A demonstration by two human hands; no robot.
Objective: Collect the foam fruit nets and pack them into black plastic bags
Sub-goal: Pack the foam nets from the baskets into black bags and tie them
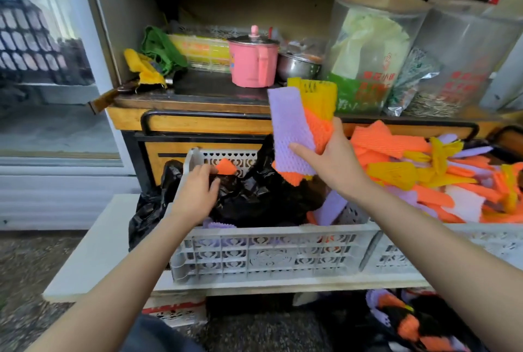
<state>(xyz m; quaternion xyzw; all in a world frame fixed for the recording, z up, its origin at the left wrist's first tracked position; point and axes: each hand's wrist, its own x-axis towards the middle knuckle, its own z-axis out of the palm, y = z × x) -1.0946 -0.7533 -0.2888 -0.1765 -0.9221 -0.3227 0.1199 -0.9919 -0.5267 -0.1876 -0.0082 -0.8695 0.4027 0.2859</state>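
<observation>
Looking down from the head camera, the right hand (334,165) holds a bunch of foam nets (291,131). A purple one is in front, with orange and yellow ones behind. The thumb lies flat on the purple net and the other fingers wrap round the back, so the bunch is squeezed between them. The nets stick up above the fingers and hang down a little below them.

Below and to the left of those fingers is the black bag (260,193), sitting in a white crate (268,252). The left hand (198,190) holds the bag's edge, with its fingers bent over the shiny plastic. One orange net (226,166) peeks out just past those fingertips.

To the right of the right hand's fingers lies a big pile (438,176) of nets, not packed yet. High above the left fingers, a pink pot (253,60) stands on a shelf.

The nets look very light, soft and squashy. I think they will bend and spring back, not break. It seems best to grab many at once round the middle and squeeze gently so none slide out. The bag looks thin and floppy, so its mouth probably needs holding open.
</observation>
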